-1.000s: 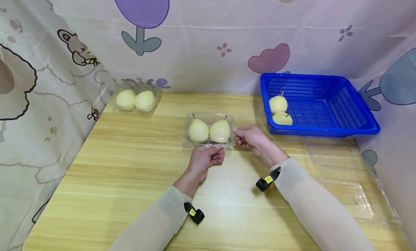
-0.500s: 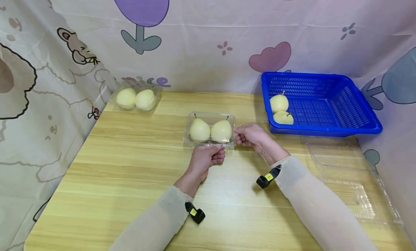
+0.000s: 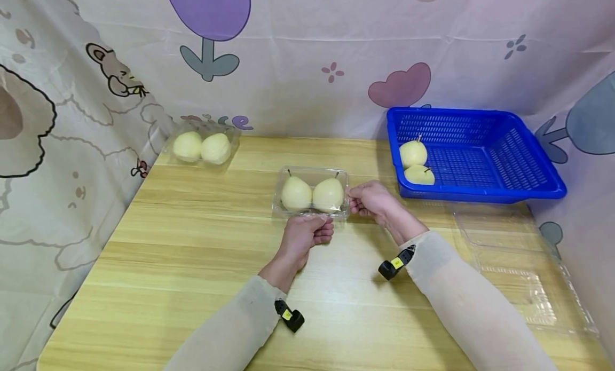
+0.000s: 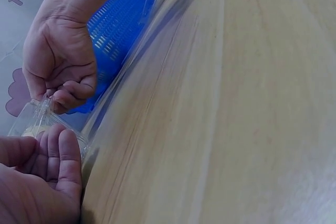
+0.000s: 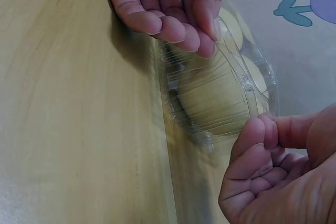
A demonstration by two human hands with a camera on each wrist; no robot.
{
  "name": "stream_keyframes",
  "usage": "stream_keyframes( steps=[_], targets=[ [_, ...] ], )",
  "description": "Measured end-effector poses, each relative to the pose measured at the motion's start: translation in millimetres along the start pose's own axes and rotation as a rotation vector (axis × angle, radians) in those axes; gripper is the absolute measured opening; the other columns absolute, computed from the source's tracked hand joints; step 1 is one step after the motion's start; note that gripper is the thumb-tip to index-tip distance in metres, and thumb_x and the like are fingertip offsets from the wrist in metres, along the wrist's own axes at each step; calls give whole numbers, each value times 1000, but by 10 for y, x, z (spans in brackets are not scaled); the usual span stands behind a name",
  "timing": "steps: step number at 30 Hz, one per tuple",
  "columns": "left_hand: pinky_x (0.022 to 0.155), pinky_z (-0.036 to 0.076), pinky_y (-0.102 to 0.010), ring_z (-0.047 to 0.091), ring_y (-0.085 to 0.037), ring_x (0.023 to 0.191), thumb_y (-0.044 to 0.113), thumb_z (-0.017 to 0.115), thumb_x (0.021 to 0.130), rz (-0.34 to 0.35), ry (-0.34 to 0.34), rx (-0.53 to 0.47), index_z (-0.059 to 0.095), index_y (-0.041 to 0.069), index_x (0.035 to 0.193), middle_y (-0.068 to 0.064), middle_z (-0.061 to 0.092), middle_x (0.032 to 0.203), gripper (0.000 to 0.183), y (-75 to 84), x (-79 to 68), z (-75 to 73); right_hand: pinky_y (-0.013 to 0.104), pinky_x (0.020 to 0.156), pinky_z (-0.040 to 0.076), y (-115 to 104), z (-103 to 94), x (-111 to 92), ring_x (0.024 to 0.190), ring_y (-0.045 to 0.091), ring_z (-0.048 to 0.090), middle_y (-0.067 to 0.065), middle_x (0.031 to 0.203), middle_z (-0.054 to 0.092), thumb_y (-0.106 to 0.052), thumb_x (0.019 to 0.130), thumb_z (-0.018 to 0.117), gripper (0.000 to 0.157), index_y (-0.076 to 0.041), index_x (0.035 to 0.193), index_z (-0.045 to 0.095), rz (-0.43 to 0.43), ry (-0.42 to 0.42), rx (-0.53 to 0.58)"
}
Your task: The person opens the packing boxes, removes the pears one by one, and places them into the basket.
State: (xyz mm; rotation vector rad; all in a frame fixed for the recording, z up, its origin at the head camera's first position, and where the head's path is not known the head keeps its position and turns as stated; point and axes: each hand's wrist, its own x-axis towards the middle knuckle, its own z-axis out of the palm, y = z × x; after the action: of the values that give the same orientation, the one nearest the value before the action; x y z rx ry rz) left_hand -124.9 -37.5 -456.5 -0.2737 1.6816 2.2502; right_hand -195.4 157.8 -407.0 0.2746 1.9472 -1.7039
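A clear plastic clamshell box [image 3: 311, 172] with two pale yellow pears stands mid-table, its lid down over them. Both the left pear [image 3: 296, 194] and the right pear [image 3: 328, 194] show through the plastic, stems toward the wall. At the box's near edge my left hand [image 3: 302, 237] pinches the rim between thumb and curled fingers. My right hand [image 3: 373, 201] pinches the rim at the right side, near the front corner. In the right wrist view the fingertips of both hands grip the lid edge [image 5: 241, 80], one hand at each end of it.
A blue plastic basket [image 3: 480, 194] with two pears [image 3: 412, 154] inside stands at the back right. Another clear box [image 3: 234, 139] holding two pears sits at the back left. Open empty clamshells [image 3: 509, 259] lie along the right edge. A printed cloth [image 3: 307, 99] hangs behind the wooden table [image 3: 192, 253].
The hands and the box hold nearly the same place throughout; only a slight shift of the whole view shows.
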Motion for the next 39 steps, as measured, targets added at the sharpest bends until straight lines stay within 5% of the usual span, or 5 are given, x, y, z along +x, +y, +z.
stream_keyframes(
  steps=[39],
  targets=[
    [66,63,-22,70,-9,67,3,60,105,21,7,37,71,-20,115,-4,75,80,27,2,-35,12,18,52,43,-24,26,-37,56,7,55,-4,66,60,-11,109,53,19,-3,94,62,17,10,-5]
  ],
)
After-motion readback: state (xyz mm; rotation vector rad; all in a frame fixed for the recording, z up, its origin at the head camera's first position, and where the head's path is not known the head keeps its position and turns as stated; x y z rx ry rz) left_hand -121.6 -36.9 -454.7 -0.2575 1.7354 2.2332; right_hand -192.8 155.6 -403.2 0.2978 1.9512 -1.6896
